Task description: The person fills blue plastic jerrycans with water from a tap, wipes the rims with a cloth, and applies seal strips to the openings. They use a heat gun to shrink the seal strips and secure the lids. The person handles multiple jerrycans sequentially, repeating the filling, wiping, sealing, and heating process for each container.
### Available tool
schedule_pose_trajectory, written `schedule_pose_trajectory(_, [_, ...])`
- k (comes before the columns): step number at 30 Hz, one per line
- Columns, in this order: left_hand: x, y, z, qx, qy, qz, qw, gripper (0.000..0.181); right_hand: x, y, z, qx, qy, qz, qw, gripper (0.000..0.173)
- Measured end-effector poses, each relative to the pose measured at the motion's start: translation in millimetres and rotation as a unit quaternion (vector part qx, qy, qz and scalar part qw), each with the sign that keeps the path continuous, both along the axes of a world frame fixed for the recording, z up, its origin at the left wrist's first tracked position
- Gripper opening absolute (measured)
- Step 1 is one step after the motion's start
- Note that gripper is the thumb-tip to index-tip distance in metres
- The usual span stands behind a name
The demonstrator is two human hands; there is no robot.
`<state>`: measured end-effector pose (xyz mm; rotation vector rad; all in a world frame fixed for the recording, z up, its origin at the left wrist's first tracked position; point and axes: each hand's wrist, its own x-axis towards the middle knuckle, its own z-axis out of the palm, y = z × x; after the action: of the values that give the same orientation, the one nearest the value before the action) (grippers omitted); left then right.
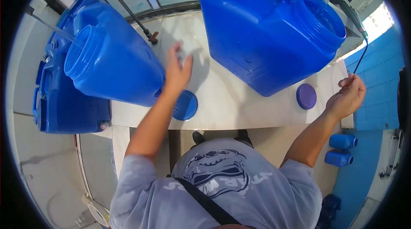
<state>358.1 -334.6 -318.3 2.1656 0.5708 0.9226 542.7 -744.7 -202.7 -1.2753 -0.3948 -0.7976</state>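
My left hand is raised with thumb and fingers apart, holding nothing, beside a blue plastic water container. Water streams into that container's open mouth. Below the hand a round blue lid lies on the tiled counter. A second large blue container stands tilted in view at the right, water running into its wide neck. My right hand has curled fingers at the visible end of a thin black cord; whether it grips the cord is unclear. A purple round lid lies left of this hand.
More blue containers stand at the far left. A metal pipe with an orange-handled valve reaches the counter's back. A dark handheld tool is at the upper right. Small blue containers are low at the right, beyond the counter edge.
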Motion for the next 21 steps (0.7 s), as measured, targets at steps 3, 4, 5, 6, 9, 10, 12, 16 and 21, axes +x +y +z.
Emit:
schedule_pose_trajectory(3, [79,84,-54,0.137,0.062,0.274,0.95,0.084,23,-19,-38,-0.11,0.103,0.021,0.988,0.015])
schedule_pose_trajectory(4, [75,126,-79,0.125,0.07,0.301,0.943,0.087,42,-24,-53,-0.146,0.104,0.097,0.979,0.016])
schedule_pose_trajectory(5, [71,158,-91,0.112,0.077,0.329,0.934,0.09,54,-19,-52,-0.221,0.134,0.113,0.959,0.016])
schedule_pose_trajectory(6, [90,148,-85,0.069,0.172,0.323,0.928,0.091,65,-30,-64,-0.279,0.192,0.115,0.934,0.016])
schedule_pose_trajectory(9, [58,179,-92,0.081,0.292,0.326,0.896,0.088,98,-14,-81,-0.285,0.16,0.265,0.907,0.017])
schedule_pose_trajectory(10, [71,166,-93,0.106,0.332,0.303,0.887,0.088,110,-9,-88,-0.315,0.154,0.282,0.893,0.018])
schedule_pose_trajectory(12, [75,137,-87,0.159,0.412,0.264,0.857,0.087,135,16,-109,-0.25,0.183,0.371,0.876,0.022])
schedule_pose_trajectory(16, [24,107,-104,-0.059,0.507,-0.094,0.855,0.053,190,102,-105,-0.44,-0.135,0.319,0.829,0.034])
schedule_pose_trajectory(21, [59,-182,5,-0.15,0.531,-0.481,0.681,0.051,233,174,-135,-0.409,0.041,0.484,0.773,0.036])
